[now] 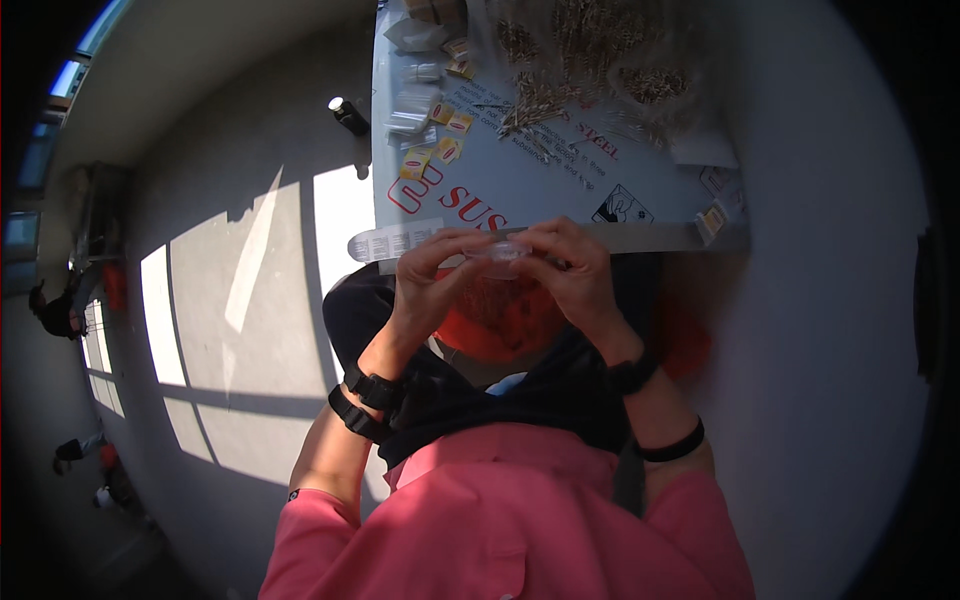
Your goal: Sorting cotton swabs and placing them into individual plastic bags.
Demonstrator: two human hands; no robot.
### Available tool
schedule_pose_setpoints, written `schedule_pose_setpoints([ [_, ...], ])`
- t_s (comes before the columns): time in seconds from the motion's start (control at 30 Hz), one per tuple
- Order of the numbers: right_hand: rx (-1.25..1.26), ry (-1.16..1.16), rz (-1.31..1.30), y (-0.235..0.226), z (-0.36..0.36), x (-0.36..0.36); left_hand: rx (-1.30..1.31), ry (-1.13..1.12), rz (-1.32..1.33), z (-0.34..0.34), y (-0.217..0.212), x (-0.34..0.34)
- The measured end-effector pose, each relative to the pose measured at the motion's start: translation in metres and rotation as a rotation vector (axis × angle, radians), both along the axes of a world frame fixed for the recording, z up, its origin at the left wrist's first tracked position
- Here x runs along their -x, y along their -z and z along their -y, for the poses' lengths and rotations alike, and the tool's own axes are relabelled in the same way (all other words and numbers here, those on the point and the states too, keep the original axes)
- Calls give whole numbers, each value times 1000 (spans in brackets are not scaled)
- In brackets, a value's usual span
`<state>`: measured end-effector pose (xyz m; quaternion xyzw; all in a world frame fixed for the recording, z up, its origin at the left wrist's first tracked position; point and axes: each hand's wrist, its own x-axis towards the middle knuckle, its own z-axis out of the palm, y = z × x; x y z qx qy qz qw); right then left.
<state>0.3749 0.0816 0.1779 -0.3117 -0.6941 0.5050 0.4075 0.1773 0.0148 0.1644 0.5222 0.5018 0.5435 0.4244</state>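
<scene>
At the near edge of the table my left hand (430, 281) and my right hand (582, 278) meet in front of me. Between their fingertips they pinch a small clear plastic piece (497, 262), thin and shiny like a little bag; its exact kind and contents are too small to make out. Just left of my left hand, a strip of white labels (392, 242) lies along the table edge. Farther off on the left side are stacked clear plastic bags (411, 108) and several yellow-and-white cards (449, 150).
A large pile of thin brownish, metallic-looking pieces (590, 50) covers the table's (540, 190) far part, partly inside clear plastic. One more card (711, 222) lies at the right edge. A dark bottle-like object (348, 116) stands on the floor; a person (62, 310) is far left.
</scene>
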Motion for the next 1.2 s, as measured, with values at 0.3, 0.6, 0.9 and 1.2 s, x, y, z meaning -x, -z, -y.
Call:
schedule_pose_setpoints([
  [0.3, -4, 19, 64, 62, -34, 8, -15, 73, -218, -39, 51, 12],
  [0.6, -74, 31, 145, 106, -54, 20, 21, 42, -280, -54, 100, 20],
  [0.9, -98, 26, 174, 119, -54, 32, 27, 11, -262, -57, 109, 27],
  [1.2, -65, 52, 181, 124, -54, 37, 76, 28, -271, -58, 110, 32],
])
